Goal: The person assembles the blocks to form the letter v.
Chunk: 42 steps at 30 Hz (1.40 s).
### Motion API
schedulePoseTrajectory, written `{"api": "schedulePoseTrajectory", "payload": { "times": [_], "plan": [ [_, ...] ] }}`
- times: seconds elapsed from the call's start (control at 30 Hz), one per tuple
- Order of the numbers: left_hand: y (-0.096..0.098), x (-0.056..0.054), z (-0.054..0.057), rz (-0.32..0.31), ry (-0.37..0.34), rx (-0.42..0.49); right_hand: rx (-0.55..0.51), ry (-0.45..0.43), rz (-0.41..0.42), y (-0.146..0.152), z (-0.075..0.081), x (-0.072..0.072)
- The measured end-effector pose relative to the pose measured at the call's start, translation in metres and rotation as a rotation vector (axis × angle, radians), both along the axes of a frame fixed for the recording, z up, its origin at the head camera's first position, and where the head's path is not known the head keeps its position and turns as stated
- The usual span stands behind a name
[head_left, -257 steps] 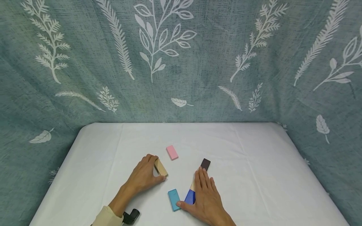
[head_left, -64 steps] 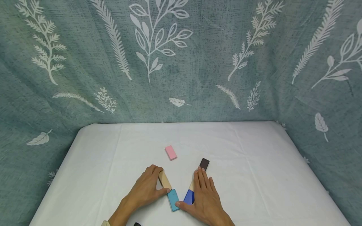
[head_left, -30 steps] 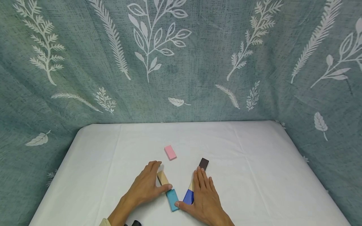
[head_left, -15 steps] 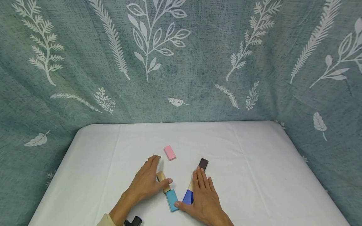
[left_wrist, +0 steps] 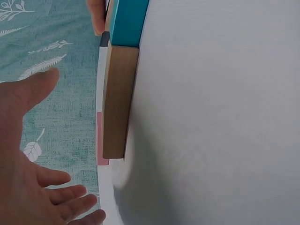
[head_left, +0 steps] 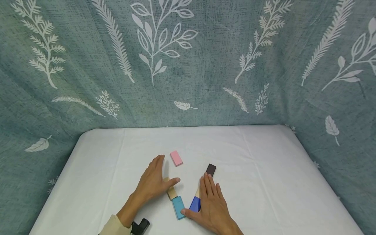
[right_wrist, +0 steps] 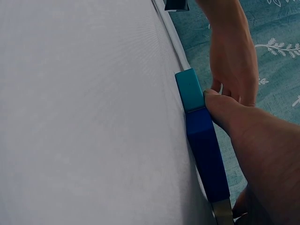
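My left hand, fingers spread, is raised beside a plain wooden block without gripping it. That block lies end to end with a turquoise block, as the left wrist view also shows. My right hand lies with straight fingers along a second row: a blue block, another plain wooden block mostly covered, and a dark block at the fingertips. Its thumb touches the turquoise block near the blue one. Beyond the left fingertips a pink block lies apart.
A white cloth covers the table, and a green leaf-patterned curtain hangs behind and at both sides. A black device is strapped at the left wrist, below a beige sleeve.
The left hand brought the plain wooden block against the turquoise one, let go, and has since moved away from it toward the pink block. The right hand has stayed in place.
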<state>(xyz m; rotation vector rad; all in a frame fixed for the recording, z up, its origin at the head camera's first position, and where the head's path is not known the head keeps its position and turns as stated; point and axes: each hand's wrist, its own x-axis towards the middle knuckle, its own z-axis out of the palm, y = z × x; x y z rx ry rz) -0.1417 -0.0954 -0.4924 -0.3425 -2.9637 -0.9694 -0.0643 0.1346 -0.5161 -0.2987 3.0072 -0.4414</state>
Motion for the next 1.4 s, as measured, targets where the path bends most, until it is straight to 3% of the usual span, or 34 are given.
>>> {"api": "schedulePoseTrajectory", "payload": {
  "times": [0.53,1.4],
  "plan": [
    [0.012,-0.02,-0.001,0.002,-0.005,0.015,-0.004,0.006,-0.007,-0.001,0.0,0.0],
    [0.029,-0.039,0.0,-0.009,0.038,0.005,-0.013,0.016,0.008,0.0,-0.001,-0.001]
  ]
}}
